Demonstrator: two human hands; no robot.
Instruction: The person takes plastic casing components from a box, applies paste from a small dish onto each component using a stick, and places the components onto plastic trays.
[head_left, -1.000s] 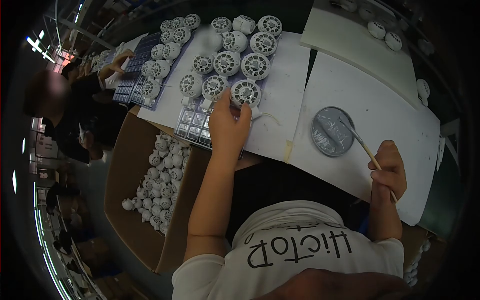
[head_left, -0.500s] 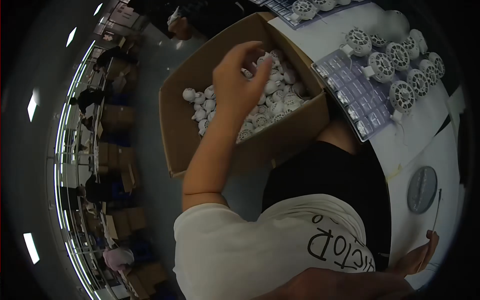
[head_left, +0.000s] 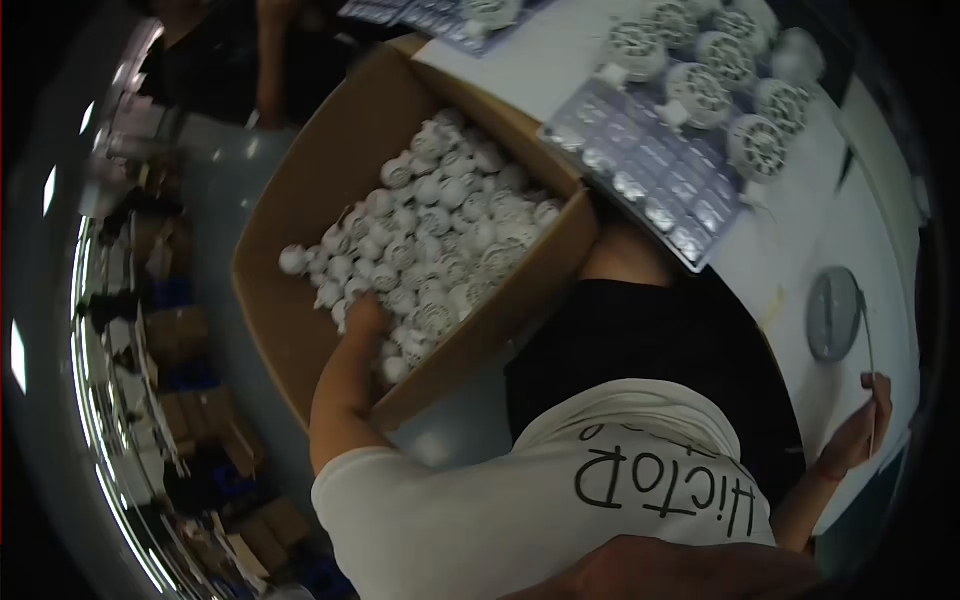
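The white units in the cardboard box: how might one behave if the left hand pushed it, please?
One of the white units would probably roll, being rounded. It might nudge its neighbours, as they lie heaped together in the cardboard box. The slotted faces suggest a fairly stiff shell.

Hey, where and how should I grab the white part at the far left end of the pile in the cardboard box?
I'd pinch the white part by its rounded sides, coming from above through the open top of the cardboard box. It looks ball-like, sits at the pile's edge, and nothing visible covers it. The left hand is also in the box.
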